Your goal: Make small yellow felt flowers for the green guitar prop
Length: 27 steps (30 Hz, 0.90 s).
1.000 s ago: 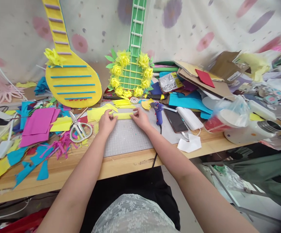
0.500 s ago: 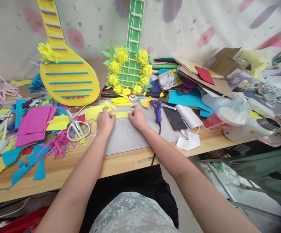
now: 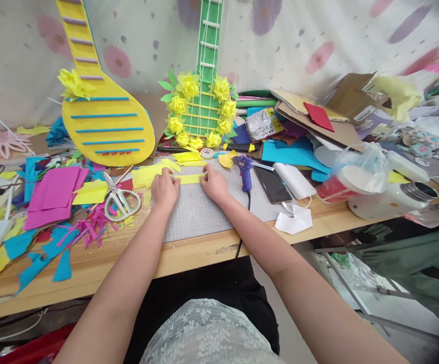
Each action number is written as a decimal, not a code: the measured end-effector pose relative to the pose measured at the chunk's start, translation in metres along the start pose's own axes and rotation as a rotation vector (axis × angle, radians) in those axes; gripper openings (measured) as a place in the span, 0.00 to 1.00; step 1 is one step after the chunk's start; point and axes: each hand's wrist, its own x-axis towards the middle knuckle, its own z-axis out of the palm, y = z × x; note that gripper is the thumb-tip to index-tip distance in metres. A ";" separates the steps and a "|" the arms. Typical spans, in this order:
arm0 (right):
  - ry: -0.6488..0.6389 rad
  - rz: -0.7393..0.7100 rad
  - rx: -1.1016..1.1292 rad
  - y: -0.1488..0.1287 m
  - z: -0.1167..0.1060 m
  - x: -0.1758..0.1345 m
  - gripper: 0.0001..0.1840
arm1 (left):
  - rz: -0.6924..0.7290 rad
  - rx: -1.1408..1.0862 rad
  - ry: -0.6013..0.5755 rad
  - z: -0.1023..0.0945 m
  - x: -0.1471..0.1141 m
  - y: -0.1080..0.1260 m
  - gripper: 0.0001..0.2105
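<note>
Over the mat, the left hand and right hand pinch opposite ends of a yellow strip; scissors lie left of the mat.

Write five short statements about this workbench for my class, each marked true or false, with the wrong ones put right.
1. The left hand and right hand hold a yellow strip between them. True.

2. The scissors lie to the right of the mat. False: they lie to its left.

3. The body of the glue gun lies between the right hand and the phone. True.

4. The flowers on the green instrument are pink. False: they are yellow.

5. The yellow instrument stands left of the green instrument. True.
</note>
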 end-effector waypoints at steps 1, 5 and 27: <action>0.000 -0.006 -0.013 0.000 0.000 0.000 0.13 | 0.005 0.006 0.002 0.000 0.000 0.000 0.10; -0.002 -0.027 -0.045 0.000 0.003 0.001 0.12 | -0.004 0.043 0.004 0.001 -0.001 0.001 0.06; 0.000 -0.090 -0.213 -0.004 0.003 -0.006 0.15 | 0.116 0.112 0.063 0.007 -0.005 0.002 0.13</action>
